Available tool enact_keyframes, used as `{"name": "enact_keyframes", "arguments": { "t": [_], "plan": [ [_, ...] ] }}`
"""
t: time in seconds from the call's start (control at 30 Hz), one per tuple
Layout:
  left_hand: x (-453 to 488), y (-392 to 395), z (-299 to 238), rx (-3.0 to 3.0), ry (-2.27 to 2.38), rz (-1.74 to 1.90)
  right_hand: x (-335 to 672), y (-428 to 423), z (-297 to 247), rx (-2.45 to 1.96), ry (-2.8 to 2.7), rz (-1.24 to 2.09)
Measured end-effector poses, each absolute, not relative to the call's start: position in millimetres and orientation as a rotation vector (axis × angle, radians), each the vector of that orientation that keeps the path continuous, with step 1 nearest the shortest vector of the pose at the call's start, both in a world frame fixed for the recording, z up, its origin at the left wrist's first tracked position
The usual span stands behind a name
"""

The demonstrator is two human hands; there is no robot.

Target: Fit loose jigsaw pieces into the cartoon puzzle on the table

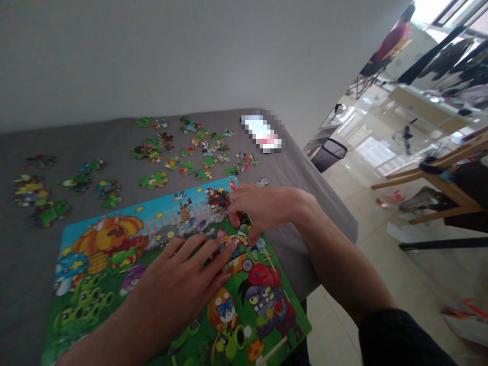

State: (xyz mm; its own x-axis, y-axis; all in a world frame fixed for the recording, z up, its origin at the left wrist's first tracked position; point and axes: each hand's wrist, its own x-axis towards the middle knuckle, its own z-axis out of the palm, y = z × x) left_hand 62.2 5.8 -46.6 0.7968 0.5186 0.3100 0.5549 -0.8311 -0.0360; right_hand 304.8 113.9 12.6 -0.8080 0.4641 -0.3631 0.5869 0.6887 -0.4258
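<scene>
A brightly printed cartoon puzzle board lies on the grey cloth, its picture showing a pumpkin, green plants and a red-capped figure. My left hand rests flat across its middle, fingers stretched and slightly spread, hiding the print beneath. At the board's upper right edge, my right hand reaches down with bent fingers. Its thumb and forefinger stand apart, with board surface visible between them. No held piece shows there, though the other fingertips are partly hidden. Both hands' fingertips are close together near a small printed figure.
Loose jigsaw pieces lie scattered beyond the board, with more pieces at the left. A blurred-out phone rests near the table's far right corner. A dark bin and a wooden chair stand on the tiled floor.
</scene>
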Motion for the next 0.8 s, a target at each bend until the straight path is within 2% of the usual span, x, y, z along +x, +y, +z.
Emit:
{"name": "enact_keyframes", "arguments": {
  "t": [0.4,0.8],
  "plan": [
    [59.5,4.2,-44.6,-2.884,-0.856,-0.487,295.8,111.3,6.7,0.794,2.624,-1.034],
    [64.5,3.2,-40.5,-2.848,-0.812,-0.42,300.6,110.9,16.8,0.918,2.557,-1.121]
  ]
}}
